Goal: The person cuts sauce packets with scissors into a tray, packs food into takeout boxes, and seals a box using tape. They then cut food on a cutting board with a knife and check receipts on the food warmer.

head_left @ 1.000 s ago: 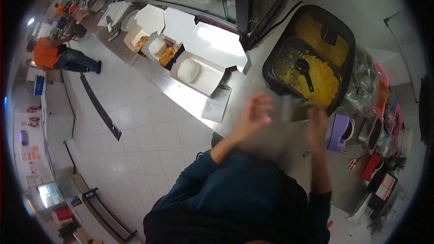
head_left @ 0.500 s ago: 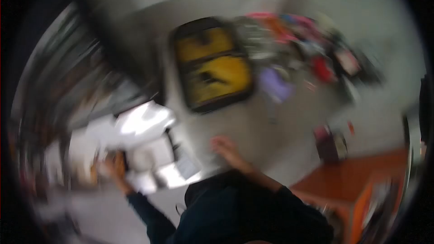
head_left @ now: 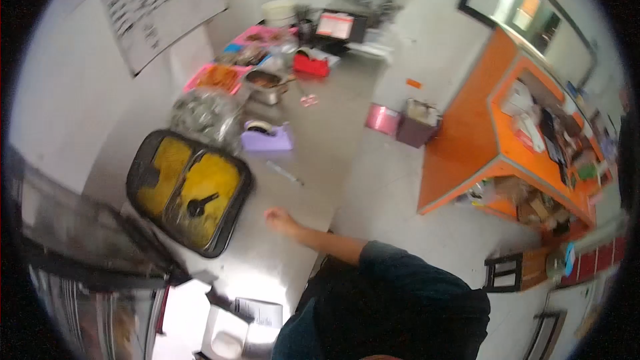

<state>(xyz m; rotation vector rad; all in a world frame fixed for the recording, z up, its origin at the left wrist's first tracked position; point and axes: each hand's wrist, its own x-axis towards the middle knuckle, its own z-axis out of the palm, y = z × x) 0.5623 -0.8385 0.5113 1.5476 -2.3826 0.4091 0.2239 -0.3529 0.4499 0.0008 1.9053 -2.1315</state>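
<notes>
My right hand (head_left: 283,221) reaches over the steel table (head_left: 320,190), to the right of a black two-part tray (head_left: 237,193). It is apart from the tray, and its fingers are too smeared to show a grip. Yellow food (head_left: 213,177) fills both parts of the tray, and a black scoop (head_left: 200,205) lies on the nearer part. A marker or pen (head_left: 285,173) rests just beyond the hand. Farther on stands a purple tape dispenser (head_left: 267,137). My left hand is out of view.
An open white box (head_left: 227,337) and a printed card (head_left: 259,312) sit at the front edge. Clear bags (head_left: 207,120), a metal pan (head_left: 264,88) and a red dispenser (head_left: 311,64) crowd the table's far end. An orange counter (head_left: 460,140) stands right.
My view has swung to the right, bringing the orange counter and the table's far end in. My left hand, earlier by the white boxes, has left the view.
</notes>
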